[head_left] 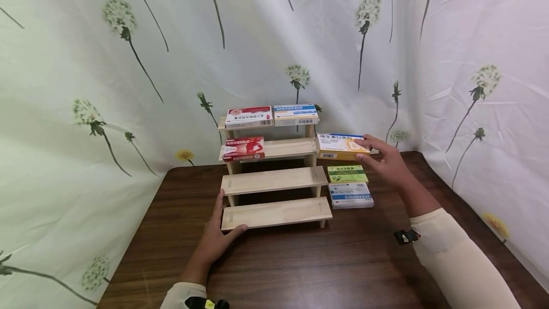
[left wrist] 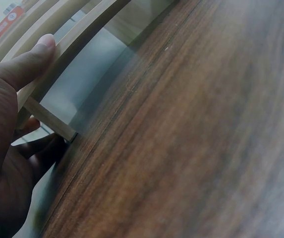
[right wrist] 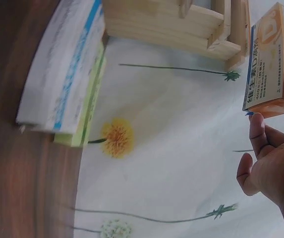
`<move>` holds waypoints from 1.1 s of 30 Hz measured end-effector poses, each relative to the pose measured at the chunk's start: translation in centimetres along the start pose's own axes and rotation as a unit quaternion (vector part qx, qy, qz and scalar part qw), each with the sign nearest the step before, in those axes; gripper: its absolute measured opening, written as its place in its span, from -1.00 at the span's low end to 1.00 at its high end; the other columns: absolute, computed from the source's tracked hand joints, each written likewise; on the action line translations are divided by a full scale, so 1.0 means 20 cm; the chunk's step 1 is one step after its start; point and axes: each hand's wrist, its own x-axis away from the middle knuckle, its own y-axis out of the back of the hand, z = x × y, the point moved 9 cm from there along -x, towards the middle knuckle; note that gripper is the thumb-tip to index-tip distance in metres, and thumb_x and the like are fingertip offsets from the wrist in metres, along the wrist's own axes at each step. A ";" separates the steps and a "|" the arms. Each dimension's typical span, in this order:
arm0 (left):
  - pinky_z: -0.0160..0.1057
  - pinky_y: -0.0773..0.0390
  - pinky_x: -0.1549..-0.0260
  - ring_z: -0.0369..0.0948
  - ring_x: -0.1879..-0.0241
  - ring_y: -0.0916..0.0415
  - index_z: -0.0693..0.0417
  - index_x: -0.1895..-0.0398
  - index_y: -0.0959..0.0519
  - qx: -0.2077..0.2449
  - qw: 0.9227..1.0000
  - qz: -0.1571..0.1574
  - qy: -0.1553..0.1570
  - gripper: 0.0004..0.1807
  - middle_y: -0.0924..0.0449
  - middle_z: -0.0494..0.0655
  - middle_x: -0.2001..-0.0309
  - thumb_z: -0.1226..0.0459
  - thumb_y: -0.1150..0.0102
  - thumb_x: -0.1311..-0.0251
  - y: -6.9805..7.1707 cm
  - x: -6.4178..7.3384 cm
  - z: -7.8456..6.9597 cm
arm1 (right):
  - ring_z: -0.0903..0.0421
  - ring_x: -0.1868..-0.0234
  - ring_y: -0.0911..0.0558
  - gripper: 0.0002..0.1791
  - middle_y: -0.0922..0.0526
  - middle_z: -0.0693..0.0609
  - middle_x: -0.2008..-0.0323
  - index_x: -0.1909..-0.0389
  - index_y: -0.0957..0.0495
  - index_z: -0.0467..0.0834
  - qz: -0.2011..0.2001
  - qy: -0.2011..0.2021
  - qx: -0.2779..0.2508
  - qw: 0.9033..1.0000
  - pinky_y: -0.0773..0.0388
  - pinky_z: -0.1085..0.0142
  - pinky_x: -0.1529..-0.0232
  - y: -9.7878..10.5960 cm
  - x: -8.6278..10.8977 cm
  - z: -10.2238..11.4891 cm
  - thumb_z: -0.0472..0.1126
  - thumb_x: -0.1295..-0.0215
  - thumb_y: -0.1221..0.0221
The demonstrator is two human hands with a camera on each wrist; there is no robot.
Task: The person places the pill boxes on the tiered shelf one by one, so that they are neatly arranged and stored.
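Note:
A four-step wooden display rack [head_left: 274,180] stands on the table. At the left end of its lowest step, my left hand [head_left: 216,237] grips the rack, the thumb along the front edge and the fingers round the side. My right hand [head_left: 386,159] pinches an orange, white and blue medicine box [head_left: 340,144] by its right end, held up beside the second step from the top. On that step lies a red medicine box [head_left: 243,149]. The top step bears a red-and-white box [head_left: 249,116] and a blue-and-white box [head_left: 296,114].
To the right of the rack, a green box [head_left: 347,174] and a white-and-blue box [head_left: 350,195] lie on the dark wooden table [head_left: 283,266]. A flower-printed curtain [head_left: 257,51] hangs behind the table and along its sides.

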 end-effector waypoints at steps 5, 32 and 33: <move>0.33 -0.36 -0.48 0.21 -0.53 -0.45 -0.54 -0.81 0.31 0.004 1.000 0.001 0.004 0.39 -0.30 0.29 -0.65 0.10 -0.63 -0.26 0.00 0.00 0.00 | -0.43 -0.67 -0.27 -0.43 -0.27 -0.35 -0.67 -0.52 -0.54 -0.17 0.019 -0.017 0.002 1.000 -0.46 -0.44 -0.40 -0.06 -0.07 0.02 -0.15 -0.58 -0.34; 0.35 -0.35 -0.49 0.22 -0.51 -0.46 -0.53 -0.82 0.31 -0.002 1.000 -0.001 0.006 0.38 -0.30 0.31 -0.65 0.07 -0.61 -0.28 0.00 0.00 0.01 | -0.38 -0.60 -0.34 -0.46 -0.39 -0.34 -0.61 -0.43 -0.62 -0.20 0.033 -0.007 -0.068 0.997 -0.21 -0.38 -0.58 -0.37 -0.27 0.13 -0.25 -0.47 -0.40; 0.35 -0.35 -0.49 0.22 -0.51 -0.46 -0.53 -0.82 0.31 -0.002 1.000 0.000 0.006 0.37 -0.30 0.31 -0.65 0.07 -0.61 -0.28 0.00 0.00 0.01 | -0.38 -0.59 -0.35 -0.46 -0.39 -0.35 -0.60 -0.43 -0.62 -0.19 0.031 -0.005 -0.065 0.997 -0.22 -0.37 -0.58 -0.38 -0.27 0.13 -0.25 -0.46 -0.40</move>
